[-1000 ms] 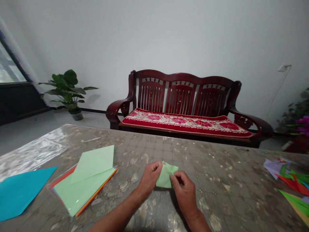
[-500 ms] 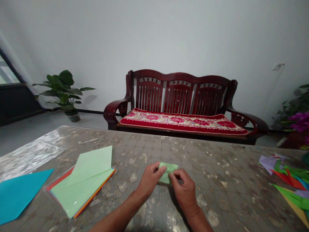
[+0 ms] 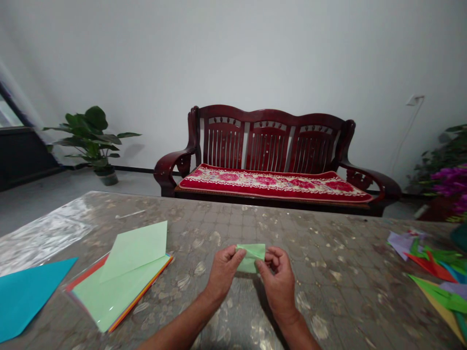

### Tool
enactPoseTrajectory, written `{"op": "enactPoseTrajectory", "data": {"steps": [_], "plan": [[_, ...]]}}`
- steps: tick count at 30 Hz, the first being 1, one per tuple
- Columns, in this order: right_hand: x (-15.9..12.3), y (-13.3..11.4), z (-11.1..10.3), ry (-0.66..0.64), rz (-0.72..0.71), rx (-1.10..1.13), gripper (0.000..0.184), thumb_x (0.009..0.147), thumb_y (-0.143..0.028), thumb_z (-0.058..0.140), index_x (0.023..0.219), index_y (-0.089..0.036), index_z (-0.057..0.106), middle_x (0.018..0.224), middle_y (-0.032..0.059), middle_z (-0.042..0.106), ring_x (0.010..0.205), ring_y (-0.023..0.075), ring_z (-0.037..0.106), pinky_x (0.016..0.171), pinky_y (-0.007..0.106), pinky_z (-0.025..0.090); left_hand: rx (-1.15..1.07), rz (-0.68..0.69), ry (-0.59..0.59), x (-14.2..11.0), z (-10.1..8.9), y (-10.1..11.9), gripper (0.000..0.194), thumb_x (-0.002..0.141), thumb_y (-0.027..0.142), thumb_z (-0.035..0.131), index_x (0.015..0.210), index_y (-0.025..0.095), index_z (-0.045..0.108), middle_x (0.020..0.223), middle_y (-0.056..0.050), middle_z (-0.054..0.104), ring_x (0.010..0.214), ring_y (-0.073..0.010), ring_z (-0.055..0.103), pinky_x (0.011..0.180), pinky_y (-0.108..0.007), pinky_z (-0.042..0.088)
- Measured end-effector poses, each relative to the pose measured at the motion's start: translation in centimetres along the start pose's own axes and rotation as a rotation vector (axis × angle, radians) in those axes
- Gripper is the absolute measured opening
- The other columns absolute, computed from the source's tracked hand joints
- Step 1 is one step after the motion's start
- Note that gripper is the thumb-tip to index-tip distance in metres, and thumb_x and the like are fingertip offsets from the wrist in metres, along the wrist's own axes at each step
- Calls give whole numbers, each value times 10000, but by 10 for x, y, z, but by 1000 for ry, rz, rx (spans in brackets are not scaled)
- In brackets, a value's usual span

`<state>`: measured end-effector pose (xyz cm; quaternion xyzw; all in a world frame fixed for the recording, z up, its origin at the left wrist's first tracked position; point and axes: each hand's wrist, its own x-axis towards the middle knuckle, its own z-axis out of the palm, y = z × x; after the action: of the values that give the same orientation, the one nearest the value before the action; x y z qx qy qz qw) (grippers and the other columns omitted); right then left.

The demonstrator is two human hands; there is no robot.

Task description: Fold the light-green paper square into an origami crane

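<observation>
A small folded piece of light green paper (image 3: 251, 257) is held up just above the table, between my two hands. My left hand (image 3: 223, 267) pinches its left edge, thumb on the near face. On the other side my right hand (image 3: 279, 277) grips the lower right corner between thumb and fingers. A slanting crease or flap edge crosses the upper part of the paper. The fingertips behind the sheet are hidden.
A pack of coloured paper (image 3: 120, 291) lies left, with a loose green sheet (image 3: 136, 248) on top. Beyond it are a blue sheet (image 3: 32, 294) and a thin white stick (image 3: 130, 214). Folded paper pieces (image 3: 434, 267) sit at right. A wooden bench (image 3: 268, 150) stands behind the table (image 3: 189, 214).
The right fingers have shifted outward and spread a little behind the paper's right edge, and the paper now faces me more squarely. The whole view has moved slightly.
</observation>
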<state>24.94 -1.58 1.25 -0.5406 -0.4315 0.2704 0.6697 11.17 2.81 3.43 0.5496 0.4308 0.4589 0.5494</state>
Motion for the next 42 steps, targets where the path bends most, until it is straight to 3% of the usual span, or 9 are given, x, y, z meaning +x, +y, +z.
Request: {"op": "enactPoseTrajectory", "data": {"steps": [8, 15, 23, 25, 28, 30, 32, 35, 42], "plan": [[2, -5, 0, -63, 87, 28, 253, 721, -398, 717, 798, -159, 688, 714, 28, 690, 648, 164, 622, 619, 254, 508, 3, 23, 21, -3, 1, -1, 383, 752, 514, 613, 734, 143, 705, 668, -8, 641, 641, -161, 546, 619, -244, 432], [5, -11, -2, -73, 119, 38, 262, 692, -405, 733, 758, -151, 731, 697, 39, 706, 646, 181, 625, 624, 270, 510, -47, 25, 50, -2, 0, -1, 358, 718, 485, 674, 804, 147, 756, 733, -23, 711, 691, -183, 601, 668, -269, 478], [8, -2, -6, -54, 110, 21, 210, 675, -367, 750, 718, -161, 749, 656, 17, 680, 632, 164, 596, 603, 250, 484, -125, -10, -4, 1, 2, -9, 363, 715, 430, 723, 910, 124, 741, 778, -49, 729, 693, -177, 634, 673, -280, 508], [8, -1, -6, -46, 118, 31, 216, 674, -370, 752, 733, -162, 754, 669, 21, 689, 636, 164, 598, 606, 253, 486, -74, 69, 34, 1, 1, -10, 387, 737, 393, 722, 1025, 134, 709, 874, -68, 733, 744, -187, 653, 700, -298, 525], [9, -3, -6, -23, 121, 40, 224, 670, -374, 748, 743, -162, 760, 687, 33, 706, 646, 172, 610, 610, 263, 496, 161, 390, 194, -2, -5, -7, 395, 782, 339, 713, 1141, 184, 658, 1119, -102, 679, 961, -220, 645, 825, -351, 528], [9, -5, -6, -12, 109, 28, 221, 668, -371, 747, 740, -163, 762, 697, 41, 716, 657, 181, 622, 622, 272, 507, 367, 628, 251, -5, -9, -3, 286, 821, 322, 699, 1085, 215, 681, 1179, -101, 636, 1076, -235, 600, 901, -380, 502], [9, -6, -6, -8, 92, 8, 218, 673, -368, 745, 748, -165, 765, 709, 45, 723, 666, 188, 633, 636, 280, 517, 536, 772, 251, -8, -12, 1, 148, 861, 308, 672, 985, 236, 710, 1139, -90, 627, 1075, -233, 583, 910, -384, 488], [8, -7, -6, -3, 77, -18, 209, 681, -363, 739, 757, -171, 765, 714, 41, 727, 666, 188, 642, 640, 278, 524, 699, 830, 240, -9, -12, 5, 91, 894, 294, 644, 905, 245, 720, 1048, -73, 622, 986, -219, 581, 872, -372, 471], [6, -8, -7, -12, 22, -90, 182, 702, -348, 716, 752, -181, 767, 716, 37, 727, 676, 189, 647, 647, 277, 531, 869, 786, 214, -9, -10, 8, 78, 891, 291, 658, 885, 225, 699, 903, -45, 639, 871, -212, 562, 826, -357, 397]]}}
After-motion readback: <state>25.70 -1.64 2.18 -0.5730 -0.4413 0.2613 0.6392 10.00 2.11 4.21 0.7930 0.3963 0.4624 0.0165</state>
